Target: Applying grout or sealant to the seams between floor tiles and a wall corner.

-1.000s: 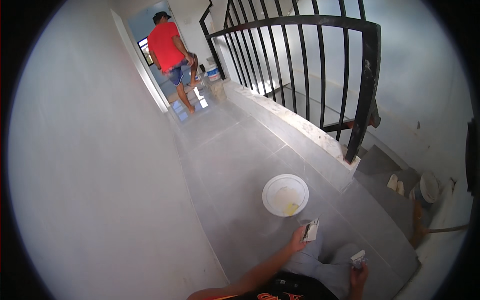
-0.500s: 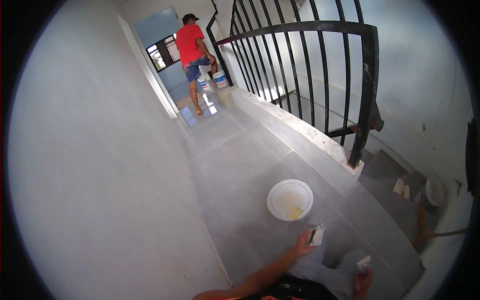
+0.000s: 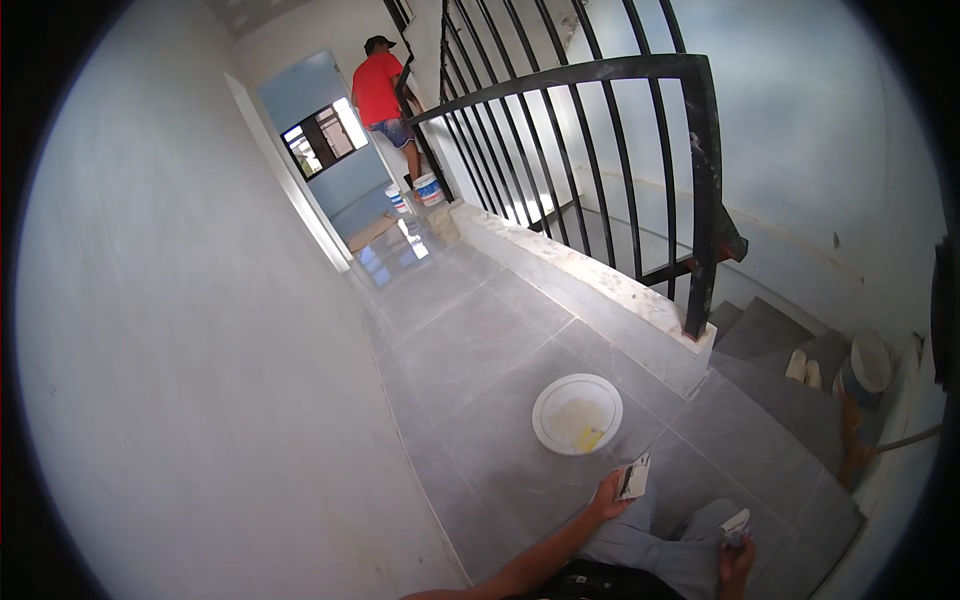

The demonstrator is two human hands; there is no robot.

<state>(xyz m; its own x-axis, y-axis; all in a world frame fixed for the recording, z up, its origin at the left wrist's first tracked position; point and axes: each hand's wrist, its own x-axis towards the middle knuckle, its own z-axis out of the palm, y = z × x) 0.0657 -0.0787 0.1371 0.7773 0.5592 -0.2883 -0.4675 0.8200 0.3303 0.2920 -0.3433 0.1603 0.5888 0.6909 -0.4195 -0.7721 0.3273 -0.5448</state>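
My left hand (image 3: 605, 500) is closed around a putty knife (image 3: 633, 478) whose flat blade carries pale paste with a dark streak. Lower and to the right, my right hand (image 3: 738, 562) grips a smaller putty knife (image 3: 735, 524), also smeared with white; its handle is mostly hidden by the fingers. Both hands are held above my grey-trousered legs (image 3: 640, 545). Just beyond the left hand, a round white basin (image 3: 545, 425) stands on the tiled floor, with off-white paste and something yellow in its bottom.
A plastered wall (image 3: 220, 350) runs along the left. On the right, a black railing (image 3: 702, 200) rises from a low curb (image 3: 590, 270) beside stairs with slippers (image 3: 796, 366) and a bucket (image 3: 866, 368). A person in red (image 3: 376, 90) stands far off near paint buckets (image 3: 428, 189).
The view has shifted slightly. The far person has moved right, now partly behind the railing. Both my hands still hold their putty knives in nearly the same places.
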